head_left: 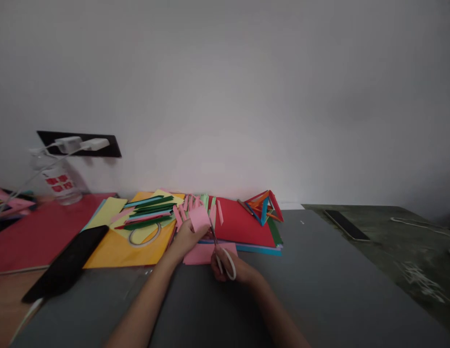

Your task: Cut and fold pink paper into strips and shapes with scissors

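Observation:
My left hand [187,239] is closed on a small pink sheet of paper [199,217], which it holds up off the table. In my right hand [228,263] is a pair of scissors [230,266] with white handles, their blades pointing up along the right edge of that sheet. Whether the blades have paper between them I cannot tell. Beneath both hands lies another piece of pink paper [196,253]. Just behind them, pink and light green paper strips [179,212] lie in a loose bunch beside red sheets [243,222].
Yellow and orange sheets [112,249] carry green strips [152,208] and a roll of tape [145,237]. A folded-strip paper shape [264,208] stands right of the red stack. A black object [68,263], a bottle [61,183] and a power strip [80,144] are left; a dark slab [346,225] lies right.

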{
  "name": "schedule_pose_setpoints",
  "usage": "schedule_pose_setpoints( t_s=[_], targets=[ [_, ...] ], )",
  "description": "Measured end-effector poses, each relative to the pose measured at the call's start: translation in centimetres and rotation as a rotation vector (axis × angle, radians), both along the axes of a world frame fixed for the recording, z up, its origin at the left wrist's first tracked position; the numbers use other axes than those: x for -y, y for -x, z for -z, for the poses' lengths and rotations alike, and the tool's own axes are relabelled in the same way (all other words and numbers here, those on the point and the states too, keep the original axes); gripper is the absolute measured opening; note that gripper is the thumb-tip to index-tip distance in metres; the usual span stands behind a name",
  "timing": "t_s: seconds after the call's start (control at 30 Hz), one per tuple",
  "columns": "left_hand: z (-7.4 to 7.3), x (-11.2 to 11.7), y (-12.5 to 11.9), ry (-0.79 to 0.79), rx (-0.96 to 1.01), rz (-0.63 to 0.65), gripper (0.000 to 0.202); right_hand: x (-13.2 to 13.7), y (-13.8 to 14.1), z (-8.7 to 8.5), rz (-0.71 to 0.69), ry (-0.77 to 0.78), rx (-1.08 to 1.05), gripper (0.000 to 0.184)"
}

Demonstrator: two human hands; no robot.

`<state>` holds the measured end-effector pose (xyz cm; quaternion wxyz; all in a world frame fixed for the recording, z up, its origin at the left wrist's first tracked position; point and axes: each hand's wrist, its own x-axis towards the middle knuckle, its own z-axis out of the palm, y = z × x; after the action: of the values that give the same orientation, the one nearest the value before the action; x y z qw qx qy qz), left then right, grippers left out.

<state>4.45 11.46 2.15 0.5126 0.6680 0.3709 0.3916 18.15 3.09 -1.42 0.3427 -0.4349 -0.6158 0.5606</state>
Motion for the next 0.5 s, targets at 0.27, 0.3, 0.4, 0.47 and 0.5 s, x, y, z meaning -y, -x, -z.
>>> schedule_pose_setpoints(
  t_s=[0.27, 0.3, 0.4, 0.47, 0.5],
  targets=[
    [-0.09, 0.01, 0.00, -0.042, 0.005, 0.030, 0.025, -0.23, 0.00, 0.19, -0.008, -0.008, 0.020, 0.066],
    [-0.09, 0.03, 0.00, -0.041, 0.007, 0.025, 0.024, -0.24, -0.01, 0.17, -0.007, -0.009, 0.029, 0.066],
    [-0.10, 0.09, 0.04, -0.036, 0.008, -0.003, 0.025, -0.13, 0.02, -0.11, 0.001, -0.017, 0.052, 0.066],
    [-0.16, 0.14, 0.07, -0.032, 0.005, -0.004, 0.025, 0.00, 0.07, -0.34, 0.004, -0.026, 0.061, 0.065],
    [-0.21, 0.16, 0.07, -0.031, 0.005, -0.001, 0.025, 0.04, 0.10, -0.41, 0.006, -0.029, 0.064, 0.065]
  ],
)
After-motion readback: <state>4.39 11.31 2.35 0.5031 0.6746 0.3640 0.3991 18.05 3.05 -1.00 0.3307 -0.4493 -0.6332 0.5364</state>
